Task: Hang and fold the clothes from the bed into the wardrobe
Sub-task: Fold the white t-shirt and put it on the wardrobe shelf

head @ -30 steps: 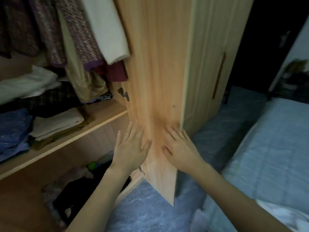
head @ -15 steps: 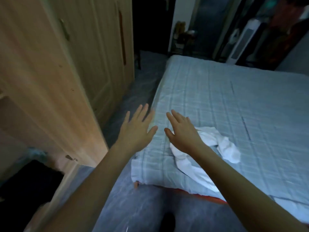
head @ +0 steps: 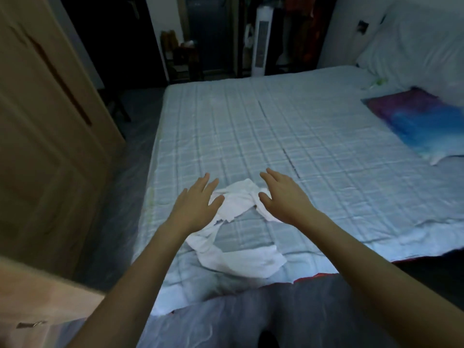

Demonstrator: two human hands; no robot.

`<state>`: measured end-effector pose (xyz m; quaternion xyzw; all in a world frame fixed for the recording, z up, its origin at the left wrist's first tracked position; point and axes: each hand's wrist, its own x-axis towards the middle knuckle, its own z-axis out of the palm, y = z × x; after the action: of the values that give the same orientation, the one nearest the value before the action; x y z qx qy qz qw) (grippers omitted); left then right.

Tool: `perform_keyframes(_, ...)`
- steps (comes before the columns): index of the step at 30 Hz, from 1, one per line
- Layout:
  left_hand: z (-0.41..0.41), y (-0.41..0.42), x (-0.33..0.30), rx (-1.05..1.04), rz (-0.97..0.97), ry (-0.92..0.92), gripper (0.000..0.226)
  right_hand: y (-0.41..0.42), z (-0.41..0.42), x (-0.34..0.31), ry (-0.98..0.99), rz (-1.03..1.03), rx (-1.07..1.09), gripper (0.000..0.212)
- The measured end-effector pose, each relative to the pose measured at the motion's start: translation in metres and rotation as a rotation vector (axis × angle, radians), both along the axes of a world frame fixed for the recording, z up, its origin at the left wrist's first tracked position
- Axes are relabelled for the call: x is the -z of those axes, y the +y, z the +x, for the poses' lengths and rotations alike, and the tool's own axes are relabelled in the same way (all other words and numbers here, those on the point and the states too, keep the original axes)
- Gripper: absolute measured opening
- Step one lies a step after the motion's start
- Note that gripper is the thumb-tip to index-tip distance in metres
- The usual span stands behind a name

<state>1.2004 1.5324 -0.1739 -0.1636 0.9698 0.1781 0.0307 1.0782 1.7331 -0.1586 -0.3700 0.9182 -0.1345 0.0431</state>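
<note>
Change: a second ago both palms lay flat on the wardrobe door; the view has since swung to the bed, and both hands now reach over the white garment, farther over it than half a second ago.
Left hand (head: 195, 202): centre of the frame, fingers straight and spread, holding nothing; it is above the garment's left edge, and I cannot tell if it touches the cloth.
Right hand (head: 281, 194): just right of centre, fingers extended and relaxed, grasping nothing, over the garment's upper right part; contact cannot be told.
White garment (head: 238, 257): crumpled on the bed near its lower corner, lower centre of the frame, with a patch of sheet showing through its middle.
Bed (head: 263, 126): pale blue checked sheet filling the centre and right.
Wardrobe (head: 45, 136): wooden doors along the left edge.
Purple and blue cloth (head: 416, 119): on the bed at the right edge, well apart from the hands.
Pillow (head: 414, 49): upper right corner.
</note>
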Motion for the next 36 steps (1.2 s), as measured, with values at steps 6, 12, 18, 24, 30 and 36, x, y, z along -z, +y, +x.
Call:
perform_keyframes(6, -0.067, 0.012, 0.066, -0.062, -0.01, -0.109, 0.057, 0.01, -0.061, 0.038, -0.084, 0.074, -0.022, 0.059)
perform_keyframes(12, -0.072, -0.001, 0.126, -0.13, 0.042, -0.27, 0.06, -0.024, -0.092, 0.09, -0.212, 0.119, -0.1, 0.055)
perform_keyframes(18, -0.096, -0.052, 0.198, -0.192, 0.115, -0.419, 0.058, -0.071, -0.116, 0.152, -0.363, 0.227, -0.114, 0.052)
perform_keyframes(24, -0.12, -0.09, 0.275, -0.291, 0.189, -0.483, 0.057, -0.123, -0.145, 0.21, -0.445, 0.338, -0.167, 0.054)
perform_keyframes(30, -0.117, -0.087, 0.32, -0.398, 0.269, -0.409, 0.041, -0.177, -0.149, 0.28, -0.637, 0.347, -0.213, 0.066)
perform_keyframes(36, -0.124, -0.083, 0.342, -0.414, 0.384, -0.456, 0.043, -0.213, -0.14, 0.328, -0.466, 0.532, -0.205, 0.089)
